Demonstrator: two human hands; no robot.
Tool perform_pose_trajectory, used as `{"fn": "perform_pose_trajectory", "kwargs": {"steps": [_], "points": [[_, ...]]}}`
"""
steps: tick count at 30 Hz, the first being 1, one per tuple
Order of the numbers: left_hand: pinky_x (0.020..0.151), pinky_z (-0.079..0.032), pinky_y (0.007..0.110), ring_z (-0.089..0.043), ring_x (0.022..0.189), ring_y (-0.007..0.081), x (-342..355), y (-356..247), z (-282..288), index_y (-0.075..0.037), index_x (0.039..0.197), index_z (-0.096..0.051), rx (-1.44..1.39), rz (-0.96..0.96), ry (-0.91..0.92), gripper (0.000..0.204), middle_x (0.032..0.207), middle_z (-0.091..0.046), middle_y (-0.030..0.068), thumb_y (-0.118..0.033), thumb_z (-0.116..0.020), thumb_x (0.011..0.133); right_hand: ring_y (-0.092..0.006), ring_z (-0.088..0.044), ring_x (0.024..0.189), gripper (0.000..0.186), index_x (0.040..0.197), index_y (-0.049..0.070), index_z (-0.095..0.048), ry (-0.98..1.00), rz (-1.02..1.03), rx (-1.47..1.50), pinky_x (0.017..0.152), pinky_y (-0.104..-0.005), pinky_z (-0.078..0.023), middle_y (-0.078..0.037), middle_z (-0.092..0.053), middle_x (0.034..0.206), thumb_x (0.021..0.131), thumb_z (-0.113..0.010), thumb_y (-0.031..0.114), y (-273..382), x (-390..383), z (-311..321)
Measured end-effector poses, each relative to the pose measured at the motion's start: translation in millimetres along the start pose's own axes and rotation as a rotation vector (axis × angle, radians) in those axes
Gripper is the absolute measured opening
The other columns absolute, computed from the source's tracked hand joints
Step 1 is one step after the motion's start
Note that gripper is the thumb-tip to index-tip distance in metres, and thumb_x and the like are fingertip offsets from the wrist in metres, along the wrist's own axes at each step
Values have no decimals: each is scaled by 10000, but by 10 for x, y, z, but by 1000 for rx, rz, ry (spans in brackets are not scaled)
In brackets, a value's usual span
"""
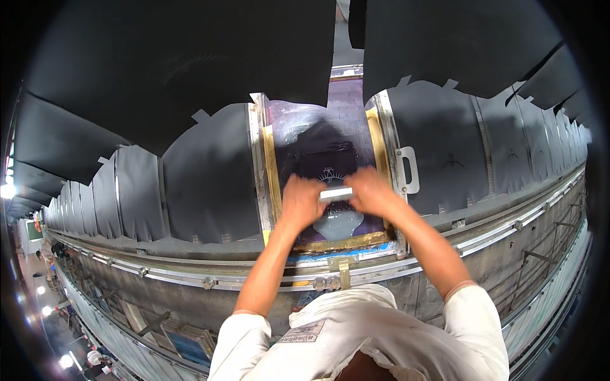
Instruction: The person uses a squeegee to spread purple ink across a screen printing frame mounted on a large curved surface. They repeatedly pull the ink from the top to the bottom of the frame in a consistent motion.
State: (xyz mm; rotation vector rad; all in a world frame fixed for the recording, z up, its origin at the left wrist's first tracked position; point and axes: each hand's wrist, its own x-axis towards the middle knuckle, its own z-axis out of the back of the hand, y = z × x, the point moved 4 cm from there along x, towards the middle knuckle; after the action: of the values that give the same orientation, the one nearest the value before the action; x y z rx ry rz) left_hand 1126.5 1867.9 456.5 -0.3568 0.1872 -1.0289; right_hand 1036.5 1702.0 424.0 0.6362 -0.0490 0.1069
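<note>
Both my left hand [301,198] and my right hand [371,192] are closed on the ends of a squeegee [336,194], whose pale bar shows between them. The squeegee stands on the dark mesh of a printing screen [258,171], inside its metal frame. Just beyond it, a light crown-like design [330,174] is visible in the mesh. Grey ink [338,226] lies in a glossy pool on the near side. Yellowish tape [377,136] lines the frame's inner edges. My fingers are slightly blurred, and the squeegee's blade is hidden.
A white handle [410,170] juts from the frame's right side. Dark fabric panels [210,171] lie along the long table, some on the right bearing a faint design. A metal rail [210,281] runs along the near edge. Large dark sheets [190,51] hang beyond.
</note>
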Motion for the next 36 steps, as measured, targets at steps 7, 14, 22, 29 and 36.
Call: {"fn": "perform_pose_trajectory", "kwargs": {"steps": [7, 14, 22, 29, 36], "points": [[747, -446, 441, -668, 795, 303, -291, -156, 101, -128, 816, -749, -82, 1, 17, 163, 778, -699, 73, -193, -840, 697, -380, -660, 1065, 484, 1167, 36, -729, -144, -321, 429, 959, -456, -500, -193, -731, 1068, 845, -811, 388, 8, -335, 460], [863, -531, 448, -686, 923, 335, 807, 430, 241, -111, 948, -781, 3, 60, 30, 257, 945, -743, 83, -246, -851, 740, -381, -713, 852, 226, 977, 62, -696, -578, -934, 283, 777, -479, -531, -181, -736, 885, 967, -680, 287, -1284, -503, 415], [793, -492, 450, -658, 966, 312, -263, -194, 1, -109, 1120, -725, -48, -33, -151, 470, 1178, -730, 83, 18, -700, 668, -325, -712, 747, 252, 931, 35, -678, -675, -760, 260, 686, -412, -522, -180, -704, 819, 955, -708, 284, -1187, -489, 538], [847, -498, 403, -639, 1011, 264, -1275, -164, 417, -78, 1161, -705, -121, -11, -254, 587, 1203, -696, 59, 22, -776, 587, -269, -705, 736, 254, 1000, 36, -698, -634, -783, 334, 690, -374, -511, -142, -717, 860, 977, -691, 288, -786, -64, 677], [832, -514, 389, -654, 984, 248, -2184, 1027, 1283, -91, 1084, -724, 3, 53, -278, 490, 1127, -719, 18, 3, -781, 607, -257, -662, 717, 245, 937, 21, -678, -734, -666, 484, 716, -371, -515, -146, -687, 811, 961, -711, 263, 410, 950, -740]]}}
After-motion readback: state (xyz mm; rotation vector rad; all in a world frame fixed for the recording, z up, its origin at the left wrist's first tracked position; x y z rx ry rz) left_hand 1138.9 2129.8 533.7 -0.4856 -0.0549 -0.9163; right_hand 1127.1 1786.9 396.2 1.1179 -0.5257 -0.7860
